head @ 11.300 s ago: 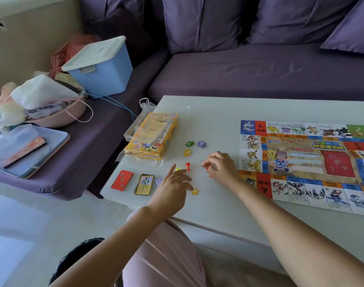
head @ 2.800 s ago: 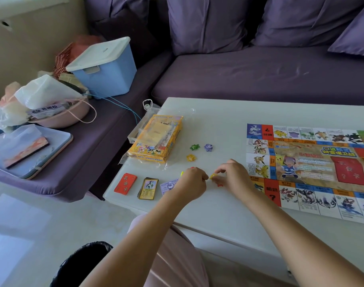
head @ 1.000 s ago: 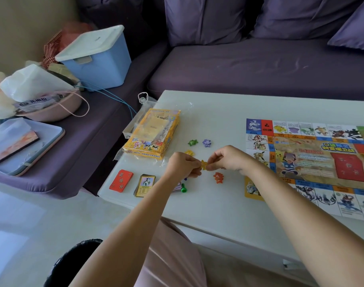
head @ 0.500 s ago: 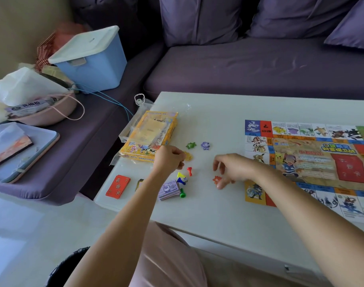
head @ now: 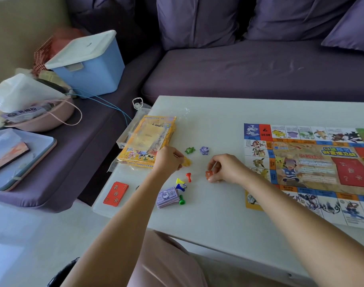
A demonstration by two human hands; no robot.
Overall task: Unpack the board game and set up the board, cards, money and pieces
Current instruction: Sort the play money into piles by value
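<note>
**Star tokens sorted into a group beside the board**

Twelve o'clock here means away from the person, toward the sofa. The board [head: 309, 162] already lies unfolded at the three o'clock side of the tabletop [head: 208, 220], which leaves the middle free for sorting small parts.

The left hand [head: 168, 160] has its fingers curled, pinching a yellow star token [head: 186, 162], which looks blurred. It sits at about seven o'clock from the green star token [head: 190, 150] and purple star token [head: 204, 150], which lie side by side. The right hand [head: 224, 168] pinches an orange star token [head: 209, 175] between thumb and fingertips, low at the tabletop; I cannot tell whether the token touches the surface. Both hands seem to be bringing their stars toward the resting pair, probably to keep the four together.

At six o'clock from the left hand is a loose cluster: a red pawn [head: 188, 176], yellow pawn [head: 179, 181], blue pawn [head: 180, 187], die [head: 184, 185] and green pawn [head: 181, 200], with the money stack [head: 168, 196] just beside them. A red card deck [head: 115, 193] lies at nine o'clock from the money, near the tabletop's edge. The game box [head: 148, 139] rests at eleven o'clock from the left hand, out of the way. Pawns and money look unsorted, so I judge the setup part-finished.
</note>
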